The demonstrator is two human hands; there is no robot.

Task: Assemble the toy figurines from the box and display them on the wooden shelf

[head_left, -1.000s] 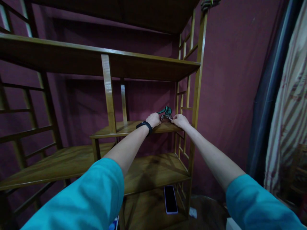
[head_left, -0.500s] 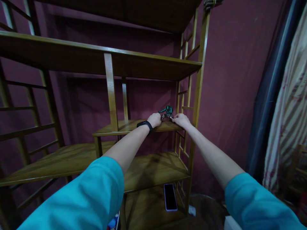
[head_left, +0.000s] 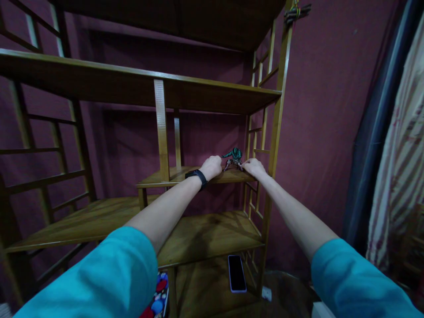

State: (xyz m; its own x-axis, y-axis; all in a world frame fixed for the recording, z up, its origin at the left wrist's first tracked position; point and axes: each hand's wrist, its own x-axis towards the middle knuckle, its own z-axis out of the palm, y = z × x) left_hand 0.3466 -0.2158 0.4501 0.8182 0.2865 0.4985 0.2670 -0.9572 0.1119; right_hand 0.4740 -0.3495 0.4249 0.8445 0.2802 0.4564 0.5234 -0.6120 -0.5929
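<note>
**Figurine upright on shelf, between two hands**

Landmark for all positions: the figurine [head_left: 236, 154], a small posed character with a dark green upper body and paler, reddish legs. It stands on a wooden shelf board [head_left: 177, 176], toward that board's right end.

Hands: apart, one on each side of the figurine. The left hand [head_left: 211, 168], above a black wristband [head_left: 198, 176], is just left of it; its fingers are turned from view, so curl and contact cannot be told. The right hand [head_left: 254, 167] is just right and looks the nearer, fingertips at the foot on that side; whether they grip or only touch cannot be told.

Axis: body upright, slightly hunched, legs spread sideways; one arm reaches out toward the left hand.

Surroundings: divider post [head_left: 162, 132] left of the figurine, corner post [head_left: 276, 128] right. Below it, on a lower board, a smartphone [head_left: 237, 274], screen dark. Below and left, a container [head_left: 167, 289] of red and blue pieces.

Labels: no brand or writing legible on figurine, wristband or phone.
</note>
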